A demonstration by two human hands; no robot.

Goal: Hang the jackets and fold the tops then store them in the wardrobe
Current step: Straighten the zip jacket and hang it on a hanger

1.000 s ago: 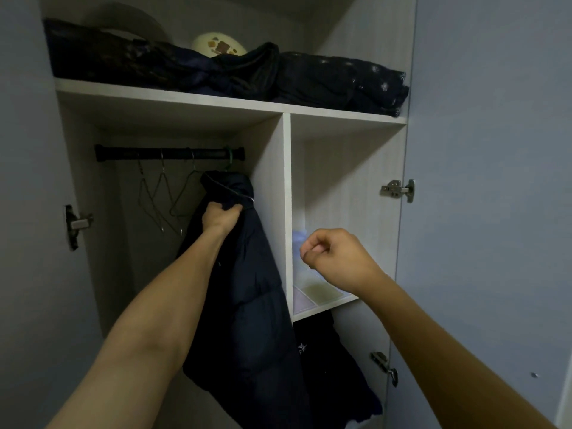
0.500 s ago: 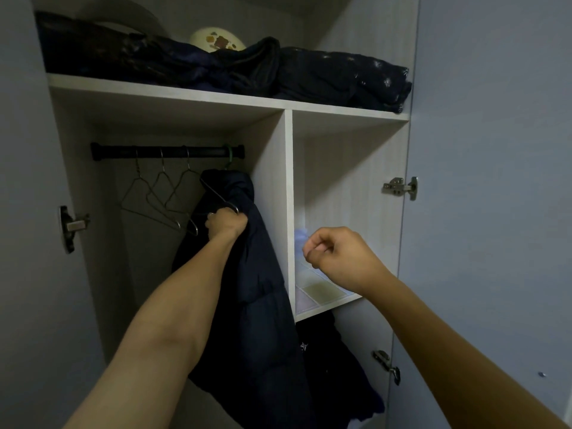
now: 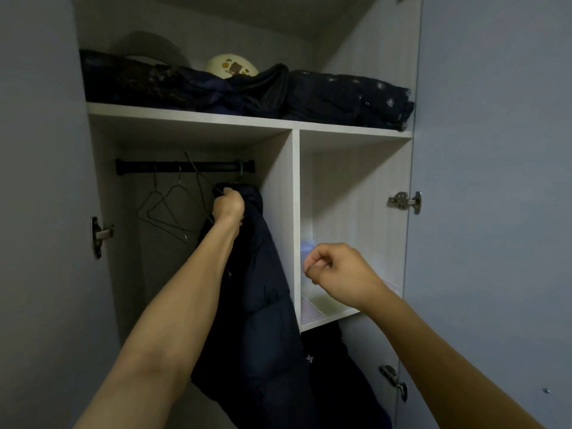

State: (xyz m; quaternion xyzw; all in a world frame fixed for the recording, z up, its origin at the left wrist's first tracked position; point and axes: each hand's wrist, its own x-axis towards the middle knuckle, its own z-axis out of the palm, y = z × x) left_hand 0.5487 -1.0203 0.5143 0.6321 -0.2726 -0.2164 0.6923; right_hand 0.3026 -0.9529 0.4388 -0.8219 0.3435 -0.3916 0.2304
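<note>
The left hand [image 3: 228,205] has risen toward the rod [image 3: 185,166] at twelve o'clock, gripping the hanging dark jacket [image 3: 260,305] with a hanger [image 3: 202,187]; the right hand [image 3: 337,274] stays fisted, empty.

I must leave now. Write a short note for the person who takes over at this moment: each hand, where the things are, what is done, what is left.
Left hand: grips the thin wire hanger and the collar of the dark navy padded jacket, just below the black wardrobe rail.
Right hand: curled, holds nothing, in front of the right-hand compartment.
Done: the jacket appears to be on its hanger.
Left: whether the hook is on the rail is unclear, so check; then fold and store the tops.
</note>
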